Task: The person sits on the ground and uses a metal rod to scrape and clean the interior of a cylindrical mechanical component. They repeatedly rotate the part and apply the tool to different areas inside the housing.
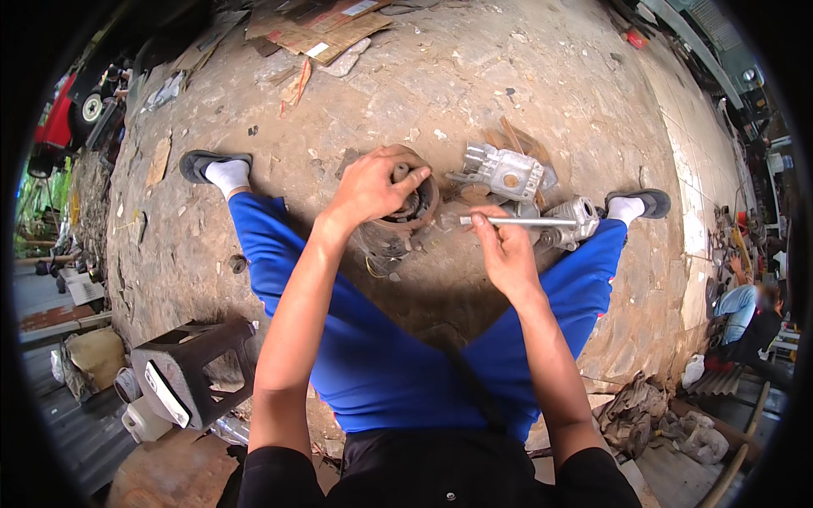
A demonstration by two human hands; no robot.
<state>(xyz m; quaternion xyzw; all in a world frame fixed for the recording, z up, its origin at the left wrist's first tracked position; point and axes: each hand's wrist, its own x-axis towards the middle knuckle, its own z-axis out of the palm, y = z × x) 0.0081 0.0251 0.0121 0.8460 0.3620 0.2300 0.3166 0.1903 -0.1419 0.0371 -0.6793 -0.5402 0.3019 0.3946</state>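
The round metal housing (428, 208) sits on the dirty, rough floor (356, 93) between the person's spread legs, ahead of the blue trousers (398, 372). It is open at the top, with a thick, curved rim of dull rust-brown; inside, dark, grimy parts show only in part beneath the hand, and its lower side is blackish and hard to make out. The left hand (379, 184) lies over its left side, thumb and fingers spread apart across the opening; whether they grip anything there I cannot tell. The right hand (508, 254) holds a slim, straight silver rod (542, 222) between thumb and curled fingers, roughly level, its surface smooth and bright. Just beyond lies a pale grey, blocky metal casting (506, 173), and beside the right leg a silvery, rounded metal part (583, 212).
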